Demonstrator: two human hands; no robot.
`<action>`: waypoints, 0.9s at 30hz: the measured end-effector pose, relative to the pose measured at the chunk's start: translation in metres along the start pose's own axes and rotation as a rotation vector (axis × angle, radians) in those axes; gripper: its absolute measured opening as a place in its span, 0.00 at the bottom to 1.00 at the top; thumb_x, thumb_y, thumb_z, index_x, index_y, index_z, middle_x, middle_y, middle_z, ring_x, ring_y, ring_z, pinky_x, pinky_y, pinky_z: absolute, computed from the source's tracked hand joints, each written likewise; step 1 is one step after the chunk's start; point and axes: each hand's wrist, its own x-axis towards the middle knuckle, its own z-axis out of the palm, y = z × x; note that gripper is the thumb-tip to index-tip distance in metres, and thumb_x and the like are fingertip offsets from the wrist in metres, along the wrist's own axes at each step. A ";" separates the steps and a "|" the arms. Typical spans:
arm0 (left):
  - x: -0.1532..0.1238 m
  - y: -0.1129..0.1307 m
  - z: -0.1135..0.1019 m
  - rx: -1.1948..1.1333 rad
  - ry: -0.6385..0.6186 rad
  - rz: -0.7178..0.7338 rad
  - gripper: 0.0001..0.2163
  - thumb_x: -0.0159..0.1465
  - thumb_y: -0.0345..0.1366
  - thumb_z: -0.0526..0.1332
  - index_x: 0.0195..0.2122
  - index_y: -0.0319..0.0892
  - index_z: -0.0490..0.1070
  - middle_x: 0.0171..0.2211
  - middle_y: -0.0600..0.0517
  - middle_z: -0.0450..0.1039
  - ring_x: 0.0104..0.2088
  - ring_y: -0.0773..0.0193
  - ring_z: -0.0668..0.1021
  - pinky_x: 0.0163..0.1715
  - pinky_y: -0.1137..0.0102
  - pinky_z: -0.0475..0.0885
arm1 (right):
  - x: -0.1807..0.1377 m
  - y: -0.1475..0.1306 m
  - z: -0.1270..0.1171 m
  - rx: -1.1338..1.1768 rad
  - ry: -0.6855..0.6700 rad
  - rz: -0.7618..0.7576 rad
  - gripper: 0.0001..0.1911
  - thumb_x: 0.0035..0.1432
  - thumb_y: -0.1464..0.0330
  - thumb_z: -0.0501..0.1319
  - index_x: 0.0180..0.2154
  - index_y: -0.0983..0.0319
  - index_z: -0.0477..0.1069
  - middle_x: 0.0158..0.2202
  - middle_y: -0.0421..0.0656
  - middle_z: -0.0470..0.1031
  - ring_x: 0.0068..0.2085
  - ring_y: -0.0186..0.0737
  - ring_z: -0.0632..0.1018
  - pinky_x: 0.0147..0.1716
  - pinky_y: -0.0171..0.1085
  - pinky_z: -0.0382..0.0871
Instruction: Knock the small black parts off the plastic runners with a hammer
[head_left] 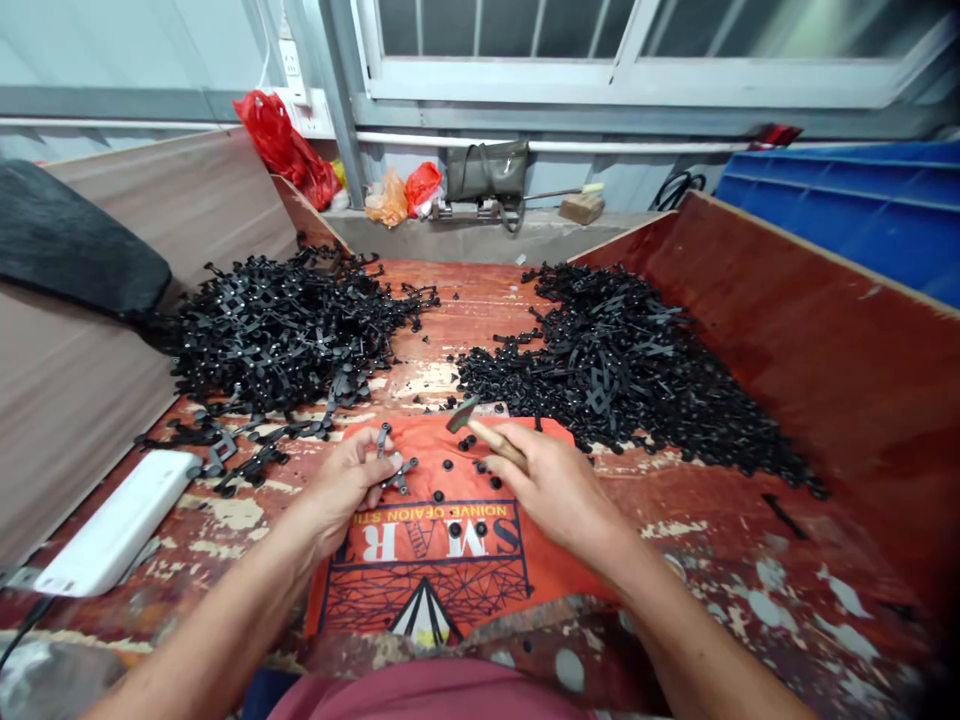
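My left hand (pixel 356 475) is closed on a small black linkage part (pixel 397 478) with jointed arms and round ends, held over the orange printed cloth (pixel 420 555). In my right hand (pixel 551 480) is a small hammer (pixel 491 435) with a wooden handle; its dark metal head points left, above the cloth's far edge. The two hands are apart, and the hammer does not touch the part. Several small black round caps (pixel 448 465) lie scattered on the cloth between and below my hands.
Behind my left hand rises a heap of black linkage parts (pixel 277 330); another dark heap (pixel 622 360) lies to the right. A white power bank (pixel 120 525) sits at the left. Wooden boards (pixel 810 310) wall the table's sides, with a blue crate (pixel 855 210) beyond.
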 end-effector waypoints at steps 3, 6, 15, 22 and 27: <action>0.007 0.003 0.015 0.021 -0.020 -0.017 0.17 0.48 0.39 0.69 0.31 0.43 0.61 0.13 0.63 0.65 0.08 0.78 0.57 0.09 0.81 0.47 | -0.020 0.015 -0.006 0.101 0.006 0.028 0.19 0.65 0.66 0.53 0.55 0.52 0.70 0.39 0.42 0.81 0.36 0.43 0.79 0.33 0.36 0.68; 0.010 0.008 0.026 0.004 -0.040 -0.044 0.16 0.48 0.35 0.68 0.31 0.43 0.61 0.13 0.64 0.63 0.08 0.79 0.54 0.09 0.81 0.44 | -0.034 0.025 0.000 0.169 -0.021 0.071 0.19 0.66 0.66 0.52 0.55 0.53 0.70 0.40 0.42 0.81 0.37 0.42 0.79 0.33 0.36 0.68; 0.019 0.005 0.040 -0.073 -0.069 -0.080 0.16 0.45 0.30 0.71 0.29 0.41 0.63 0.17 0.63 0.63 0.14 0.79 0.63 0.14 0.82 0.53 | -0.038 0.035 0.012 0.235 -0.043 0.127 0.19 0.65 0.66 0.54 0.56 0.48 0.69 0.42 0.38 0.81 0.38 0.41 0.79 0.36 0.38 0.70; 0.032 -0.012 0.035 -0.049 -0.083 0.029 0.16 0.44 0.33 0.72 0.28 0.40 0.64 0.21 0.61 0.65 0.21 0.75 0.69 0.23 0.81 0.62 | -0.038 0.029 0.013 0.249 -0.065 0.098 0.21 0.66 0.66 0.53 0.58 0.44 0.67 0.50 0.35 0.78 0.46 0.43 0.79 0.43 0.41 0.72; 0.032 -0.015 0.035 0.005 -0.102 0.037 0.16 0.47 0.34 0.70 0.30 0.41 0.63 0.21 0.62 0.65 0.22 0.74 0.69 0.24 0.79 0.64 | -0.036 0.022 0.010 0.240 -0.052 0.066 0.22 0.67 0.69 0.52 0.60 0.46 0.65 0.56 0.35 0.74 0.52 0.42 0.77 0.47 0.43 0.73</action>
